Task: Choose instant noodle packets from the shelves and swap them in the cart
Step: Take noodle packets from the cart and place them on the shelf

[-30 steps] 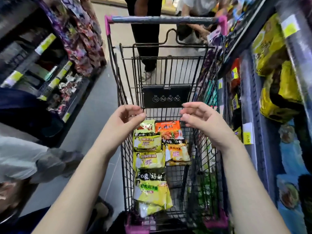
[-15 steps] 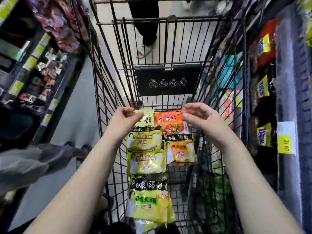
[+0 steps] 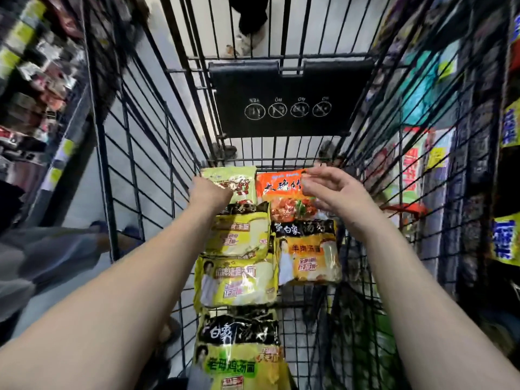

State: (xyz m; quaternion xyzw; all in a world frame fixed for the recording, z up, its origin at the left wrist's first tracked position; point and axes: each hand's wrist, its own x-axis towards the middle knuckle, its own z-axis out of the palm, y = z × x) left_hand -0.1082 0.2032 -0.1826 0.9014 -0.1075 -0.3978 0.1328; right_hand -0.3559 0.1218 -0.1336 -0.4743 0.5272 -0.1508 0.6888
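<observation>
The left hand lies knuckles-up on the pale green packet at mid-frame, its fingers hidden, so I cannot tell if it grips. The right hand curves its fingers at the orange packet beside it; whether it pinches or just touches is unclear. Yellow packets run down the cart floor toward the bottom edge.

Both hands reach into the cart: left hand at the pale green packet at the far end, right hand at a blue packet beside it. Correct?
Not quite. In the head view the right hand is at an orange packet, not a blue one. The rest holds: both hands reach into the cart, left hand at the pale green packet.
</observation>
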